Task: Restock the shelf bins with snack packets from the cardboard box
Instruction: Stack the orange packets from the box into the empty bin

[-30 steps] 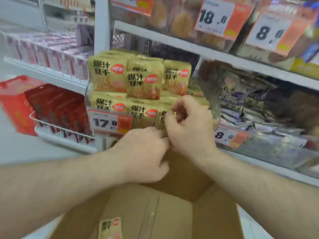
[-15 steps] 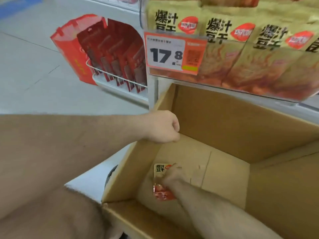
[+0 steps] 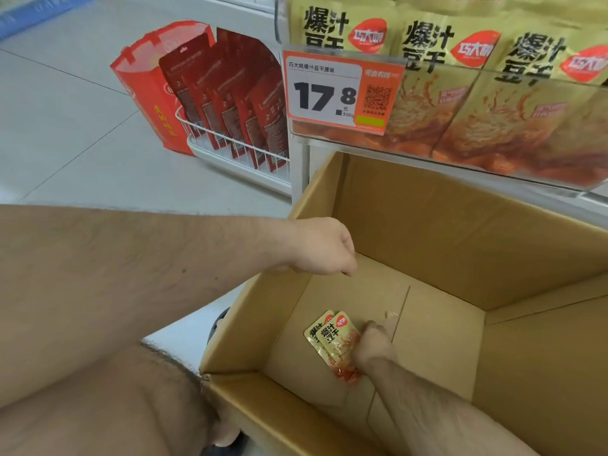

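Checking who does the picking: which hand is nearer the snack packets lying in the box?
Right. The right hand touches the snack packets on the box floor; the left hand sits up at the cardboard box rim, apart from them.

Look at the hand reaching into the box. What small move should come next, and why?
Probably lift the right hand up out of the box, bringing the two packets with it. They appear to be the only ones left on the box floor and the hand is already on them, though a closed grip is not clear. The bin above holds matching packets. The left hand grips the box edge.
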Tool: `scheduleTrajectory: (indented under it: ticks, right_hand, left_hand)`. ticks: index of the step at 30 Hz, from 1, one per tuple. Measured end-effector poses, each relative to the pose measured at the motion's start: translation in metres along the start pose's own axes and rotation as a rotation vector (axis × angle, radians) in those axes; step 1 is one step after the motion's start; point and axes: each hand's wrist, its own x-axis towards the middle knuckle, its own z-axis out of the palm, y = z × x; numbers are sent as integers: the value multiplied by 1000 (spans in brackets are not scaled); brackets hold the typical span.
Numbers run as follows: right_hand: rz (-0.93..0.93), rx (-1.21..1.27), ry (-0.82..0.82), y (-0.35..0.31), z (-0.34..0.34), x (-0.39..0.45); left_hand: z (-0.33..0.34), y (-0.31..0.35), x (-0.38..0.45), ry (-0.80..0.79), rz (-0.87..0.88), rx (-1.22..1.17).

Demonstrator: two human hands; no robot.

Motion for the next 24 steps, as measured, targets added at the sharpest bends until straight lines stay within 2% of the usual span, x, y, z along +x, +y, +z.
scheduleTrajectory:
  ticks: [3,6,8,11,14,17,18,20,21,22,24]
  right_hand:
    - [13,53,-29,5,6,6]
    - [-33,122,-182,10,-17,8]
    - [-32,376,-303,20,-43,7]
    - [0,972,-572,33,-81,3]
    - [-208,1327,-877,12,-98,-2]
    - [-436,1375,-1041,-31,-109,-15]
    - [-449,1409,-1073,-40,-110,-16]
    - [-324,1453,-1009,-47,-105,-13]
    - [-206,1375,-850,-46,-96,-5]
    - [-92,1175,-622,-44,-83,2]
    - [24,538,-201,-38,-52,12]
  left_hand:
    - [5,-4,2,-43,-59,-19]
    - [6,-3,3,-42,-120,-16]
    - [5,1,1,-32,-162,-36]
    - [4,7,0,-9,-205,-72]
    - [5,10,0,-11,-222,-103]
    - [5,6,9,111,-131,-61]
    - [4,5,10,164,-99,-43]
    - [1,4,9,202,-51,27]
    - [0,3,8,204,-30,88]
    - [0,3,7,208,-15,149]
    - [-1,0,6,221,-4,206]
